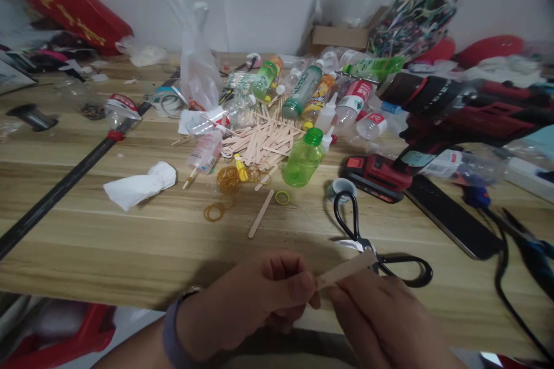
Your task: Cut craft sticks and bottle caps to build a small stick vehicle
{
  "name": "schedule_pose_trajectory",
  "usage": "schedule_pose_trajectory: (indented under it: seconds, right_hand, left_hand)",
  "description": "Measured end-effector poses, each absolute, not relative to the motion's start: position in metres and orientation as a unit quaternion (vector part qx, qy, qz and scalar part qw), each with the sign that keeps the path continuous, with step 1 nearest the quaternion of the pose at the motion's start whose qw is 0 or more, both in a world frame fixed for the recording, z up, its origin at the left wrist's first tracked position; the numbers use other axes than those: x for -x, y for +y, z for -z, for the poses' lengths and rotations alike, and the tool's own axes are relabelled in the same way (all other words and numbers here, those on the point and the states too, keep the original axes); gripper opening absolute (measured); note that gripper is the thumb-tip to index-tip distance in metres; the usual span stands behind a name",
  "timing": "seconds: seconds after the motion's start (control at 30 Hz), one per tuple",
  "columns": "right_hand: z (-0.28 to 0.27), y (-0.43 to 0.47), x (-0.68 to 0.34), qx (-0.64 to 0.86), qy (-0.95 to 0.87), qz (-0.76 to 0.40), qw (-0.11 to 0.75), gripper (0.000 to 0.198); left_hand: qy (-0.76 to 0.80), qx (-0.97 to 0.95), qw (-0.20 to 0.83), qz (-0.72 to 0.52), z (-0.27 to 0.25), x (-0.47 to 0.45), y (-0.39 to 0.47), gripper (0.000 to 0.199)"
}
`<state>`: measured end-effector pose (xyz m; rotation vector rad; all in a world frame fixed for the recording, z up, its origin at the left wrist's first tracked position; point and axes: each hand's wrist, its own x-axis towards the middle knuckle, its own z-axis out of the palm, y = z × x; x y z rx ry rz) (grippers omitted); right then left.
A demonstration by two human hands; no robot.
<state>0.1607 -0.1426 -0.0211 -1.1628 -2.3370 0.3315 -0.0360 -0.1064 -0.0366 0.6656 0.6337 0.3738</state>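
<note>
Near the table's front edge, my left hand (277, 288) pinches one end of a flat wooden craft stick (348, 270) between thumb and fingers. The stick points up to the right, passing over my right hand (381, 311). That hand is closed, with its fingers bent close to the left fingertips; whatever it grips is hidden. Just beyond the hands lie black-handled scissors (367, 245), partly covered by the stick and right hand. A loose craft stick (261, 214) and a small yellow ring (283, 198) rest farther forward, close to a green bottle (303, 158).
A heap of craft sticks (259, 138) fills the middle, with rubber bands (229, 180) in front and plastic bottles (303, 89) behind. A red-black power drill (441, 121) and a black phone (452, 216) are on the right. Crumpled tissue (141, 185) and a long black bar (64, 190) lie left.
</note>
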Motion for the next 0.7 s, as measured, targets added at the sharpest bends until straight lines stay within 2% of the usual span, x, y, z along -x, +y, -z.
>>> schedule_pose_trajectory:
  seconds: [0.13, 0.27, 0.33, 0.43, 0.5, 0.6, 0.7]
  right_hand:
    - [0.020, -0.144, -0.157, 0.454, -0.819, -0.233, 0.263, 0.021]
    - [0.021, -0.137, -0.146, 0.511, -0.728, -0.301, 0.346, 0.019]
    - [0.020, -0.131, -0.140, 0.517, -0.681, -0.342, 0.390, 0.024]
    - [0.019, -0.122, -0.132, 0.510, -0.602, -0.416, 0.452, 0.030]
    - [0.020, -0.117, -0.127, 0.501, -0.540, -0.465, 0.491, 0.033]
    - [0.028, -0.114, -0.118, 0.476, -0.428, -0.538, 0.548, 0.036]
    - [0.040, -0.112, -0.109, 0.456, -0.385, -0.563, 0.572, 0.036]
  left_hand:
    - [0.312, -0.365, 0.857, -0.189, 0.035, 0.040, -0.101, 0.054]
    - [0.325, -0.434, 0.817, -0.195, 0.031, 0.042, -0.096, 0.054]
    - [0.329, -0.435, 0.800, -0.251, 0.032, 0.041, -0.095, 0.054]
    - [0.348, -0.407, 0.740, -0.406, 0.038, 0.035, -0.101, 0.054]
    - [0.362, -0.425, 0.695, -0.453, 0.044, 0.030, -0.109, 0.056]
    - [0.352, -0.495, 0.699, -0.376, 0.051, 0.020, -0.123, 0.059]
    - [0.385, -0.483, 0.715, -0.326, 0.058, 0.014, -0.130, 0.066]
